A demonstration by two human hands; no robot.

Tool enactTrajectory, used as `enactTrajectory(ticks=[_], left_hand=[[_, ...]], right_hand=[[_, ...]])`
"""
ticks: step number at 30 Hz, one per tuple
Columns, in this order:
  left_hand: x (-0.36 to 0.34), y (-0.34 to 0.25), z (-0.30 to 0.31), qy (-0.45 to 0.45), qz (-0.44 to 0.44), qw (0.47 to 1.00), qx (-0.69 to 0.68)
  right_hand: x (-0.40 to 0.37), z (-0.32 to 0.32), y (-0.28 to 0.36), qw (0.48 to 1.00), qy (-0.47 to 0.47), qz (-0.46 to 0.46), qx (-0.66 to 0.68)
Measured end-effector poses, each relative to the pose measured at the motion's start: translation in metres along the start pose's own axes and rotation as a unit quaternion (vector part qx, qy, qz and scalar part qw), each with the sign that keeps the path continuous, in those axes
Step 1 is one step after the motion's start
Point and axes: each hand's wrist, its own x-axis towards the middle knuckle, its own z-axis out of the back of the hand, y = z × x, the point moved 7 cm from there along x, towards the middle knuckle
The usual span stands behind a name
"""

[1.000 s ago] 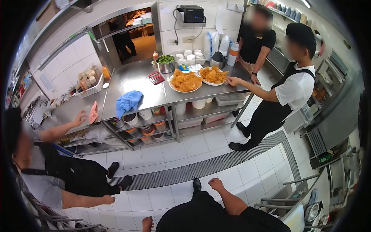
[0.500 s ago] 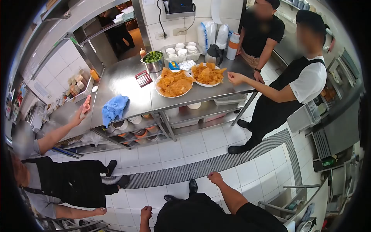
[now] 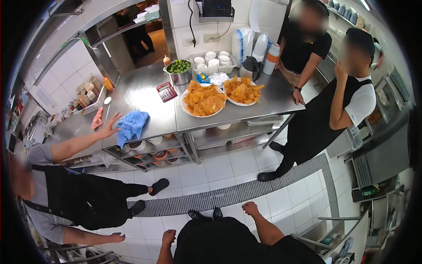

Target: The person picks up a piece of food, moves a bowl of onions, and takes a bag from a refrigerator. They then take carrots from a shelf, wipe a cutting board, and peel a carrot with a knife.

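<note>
My left hand (image 3: 168,237) hangs low beside my dark clothing, its fingers curled, holding nothing that I can see. On the other side, my right hand (image 3: 250,209) is held out over the tiled floor with fingers folded in, and no object shows in it. Both are well apart from the steel counter (image 3: 158,119). Two white plates heaped with orange-brown fried chips (image 3: 204,101) (image 3: 243,91) rest on that counter. A blue cloth (image 3: 132,125) lies at its front edge, with a co-worker's hand (image 3: 110,126) close beside it.
Two people stand at the right, one with a hand on the counter. Another is at the left. A pot of green limes (image 3: 179,67), a red calculator (image 3: 166,92), a basket of white cups (image 3: 213,63) and a jug (image 3: 250,68) stand on the counter. A drain grate (image 3: 189,200) crosses the floor.
The left co-worker's hand has moved from the pink item toward the blue cloth, leaving the item on the counter. The right co-worker has raised a hand to the face. My hands stay curled.
</note>
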Motion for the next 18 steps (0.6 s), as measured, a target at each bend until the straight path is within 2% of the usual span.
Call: enactTrajectory(ticks=[8, 10, 12, 14, 16, 18], left_hand=[[0.042, -0.055, 0.022, -0.015, -0.089, 0.994, 0.061], [0.037, -0.060, 0.030, -0.026, -0.073, 0.996, 0.042], [0.031, -0.057, 0.031, -0.020, -0.022, 0.999, -0.021], [0.022, -0.056, 0.024, -0.033, -0.012, 0.999, -0.037], [0.003, -0.049, 0.017, -0.096, 0.028, 0.993, -0.069], [-0.007, -0.039, -0.007, -0.100, 0.068, 0.989, -0.085]], right_hand=[[0.024, 0.018, 0.031, 0.999, -0.028, 0.006, 0.023], [0.034, 0.017, 0.040, 0.998, -0.013, -0.007, 0.058], [0.045, 0.018, 0.052, 0.999, 0.000, 0.010, 0.041], [0.064, 0.020, 0.057, 0.999, 0.036, 0.012, 0.008], [0.097, 0.024, 0.062, 0.998, 0.056, 0.037, -0.023], [0.141, 0.028, 0.072, 0.969, 0.009, 0.213, -0.124]])
